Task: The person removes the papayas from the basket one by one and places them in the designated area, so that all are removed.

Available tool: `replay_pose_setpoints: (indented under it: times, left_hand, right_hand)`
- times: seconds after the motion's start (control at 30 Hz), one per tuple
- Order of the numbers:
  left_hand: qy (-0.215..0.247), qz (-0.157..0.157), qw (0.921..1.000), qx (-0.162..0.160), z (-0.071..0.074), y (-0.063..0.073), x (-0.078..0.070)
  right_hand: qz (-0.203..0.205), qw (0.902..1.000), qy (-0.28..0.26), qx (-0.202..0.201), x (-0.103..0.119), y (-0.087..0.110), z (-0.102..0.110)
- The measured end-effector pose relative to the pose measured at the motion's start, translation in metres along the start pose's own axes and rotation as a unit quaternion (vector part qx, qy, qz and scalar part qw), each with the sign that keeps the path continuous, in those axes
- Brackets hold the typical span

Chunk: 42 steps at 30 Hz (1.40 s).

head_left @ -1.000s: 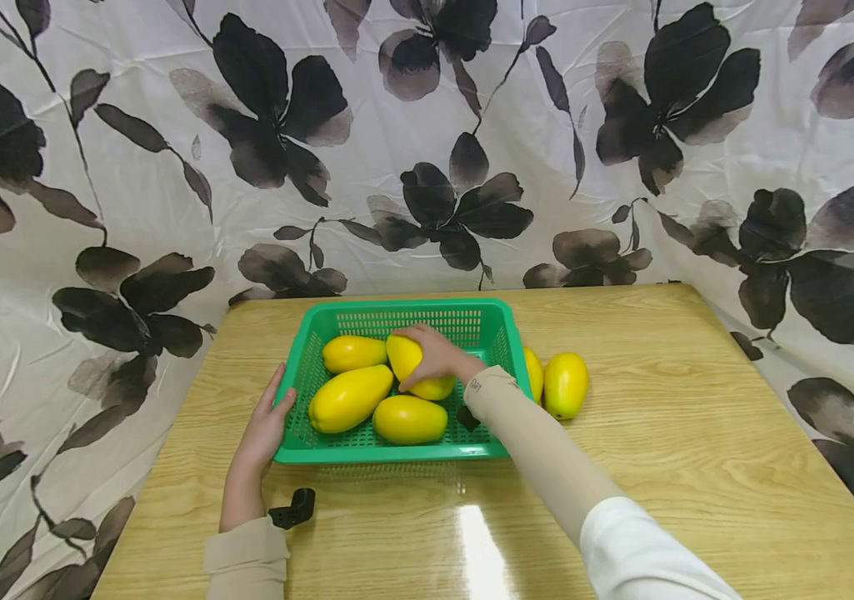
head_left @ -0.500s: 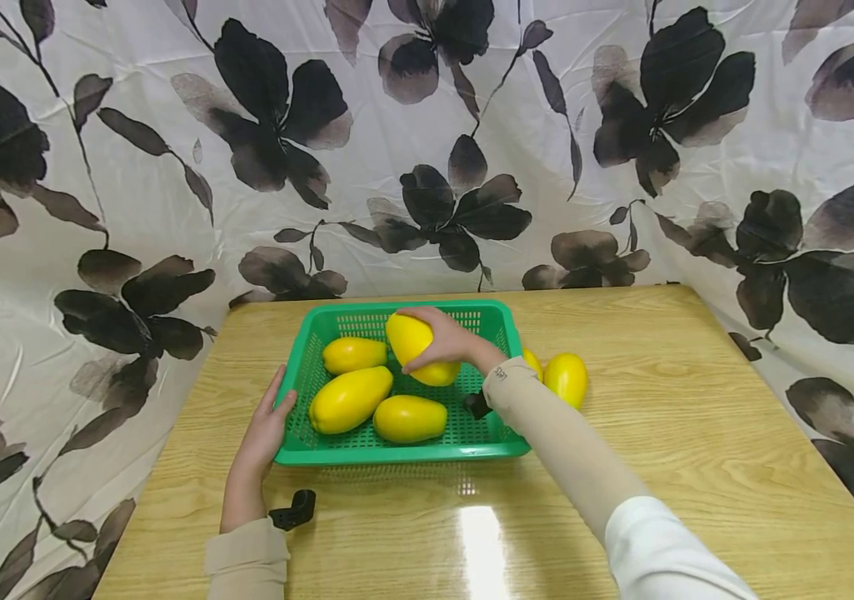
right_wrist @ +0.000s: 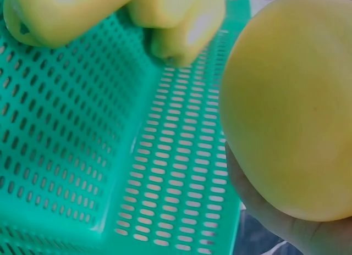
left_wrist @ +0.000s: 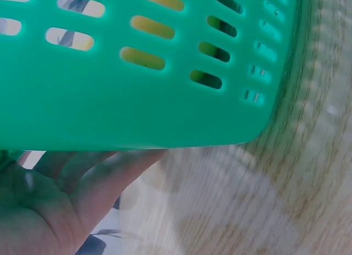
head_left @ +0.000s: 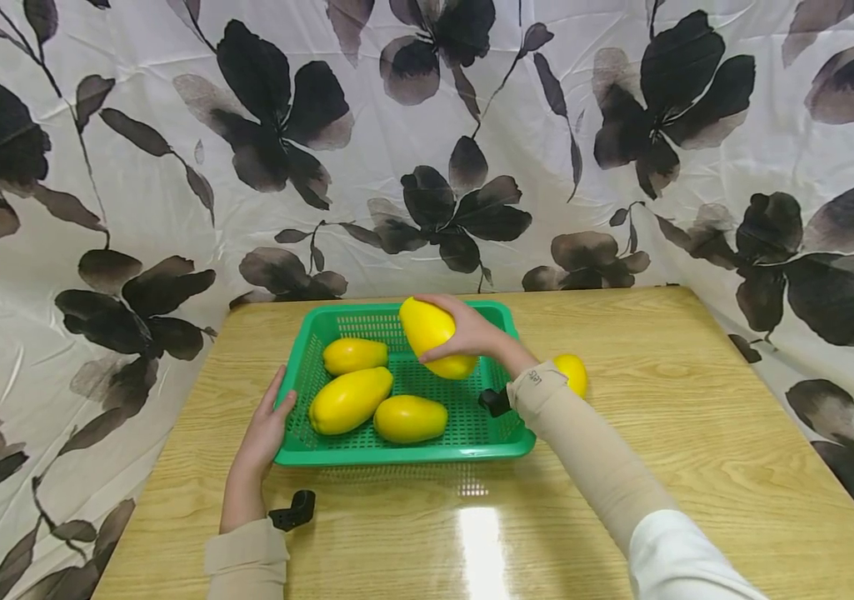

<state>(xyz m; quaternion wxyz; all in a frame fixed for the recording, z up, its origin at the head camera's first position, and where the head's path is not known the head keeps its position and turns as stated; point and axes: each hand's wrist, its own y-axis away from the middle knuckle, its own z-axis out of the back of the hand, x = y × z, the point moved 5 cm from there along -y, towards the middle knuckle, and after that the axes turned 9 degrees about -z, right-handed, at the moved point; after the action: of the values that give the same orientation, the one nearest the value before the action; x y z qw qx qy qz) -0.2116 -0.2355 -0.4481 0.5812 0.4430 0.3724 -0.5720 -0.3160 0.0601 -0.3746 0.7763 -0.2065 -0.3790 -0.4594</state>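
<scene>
My right hand (head_left: 475, 333) grips a large yellow papaya (head_left: 427, 327) from above and to the right, lifted over the back right part of a green plastic basket (head_left: 397, 456). In the right wrist view this papaya (right_wrist: 291, 106) fills the right side, with part of the hand under it. Three more papayas lie in the basket's left half: one at the back (head_left: 355, 356), a longer one (head_left: 350, 400) and one near the front (head_left: 410, 419). My left hand (head_left: 260, 433) holds the basket's left side, thumb over the rim and fingers along the outside wall.
Right of the basket, a papaya (head_left: 571, 373) lies on the wooden table (head_left: 696, 433), partly behind the right sleeve. A floral cloth (head_left: 427, 125) hangs along the table's back. Each wrist carries a black camera mount (head_left: 294, 510).
My right hand has lifted the papaya off the basket floor and moved it up and to the right. Its forearm now hides one of the papayas outside. The left hand and basket stay put.
</scene>
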Motion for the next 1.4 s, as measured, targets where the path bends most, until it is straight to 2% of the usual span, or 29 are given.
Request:
replay_pose_setpoints:
  times: [0.17, 0.43, 0.6, 0.73, 0.97, 1.2, 1.4]
  left_hand:
    - [-0.003, -0.005, 1.0, 0.001, -0.001, -0.001, 0.0]
    - [-0.001, -0.006, 1.0, 0.0, -0.002, -0.002, -0.001]
    - [-0.001, -0.004, 1.0, -0.001, -0.001, -0.001, 0.0]
    - [-0.002, -0.005, 1.0, 0.001, -0.001, -0.001, 0.0]
    - [-0.008, -0.002, 1.0, -0.001, 0.0, 0.001, 0.0]
    - [-0.003, -0.001, 1.0, 0.0, -0.001, 0.001, 0.002]
    - [-0.003, 0.001, 1.0, -0.001, 0.0, 0.001, 0.001]
  right_hand:
    - [0.011, 0.9998, -0.004, -0.014, 0.0, 0.009, 0.009]
    - [0.0, 0.9989, -0.026, -0.04, -0.005, 0.028, 0.026]
    - [0.008, 0.9977, -0.06, -0.032, -0.007, 0.041, 0.04]
    - [-0.005, 0.996, -0.087, -0.023, -0.011, 0.052, 0.048]
    - [0.002, 0.9949, -0.094, -0.036, -0.02, 0.071, 0.055]
    - [-0.021, 0.9925, -0.102, -0.064, -0.04, 0.091, 0.063]
    - [-0.054, 0.9854, -0.128, -0.098, -0.057, 0.107, 0.07]
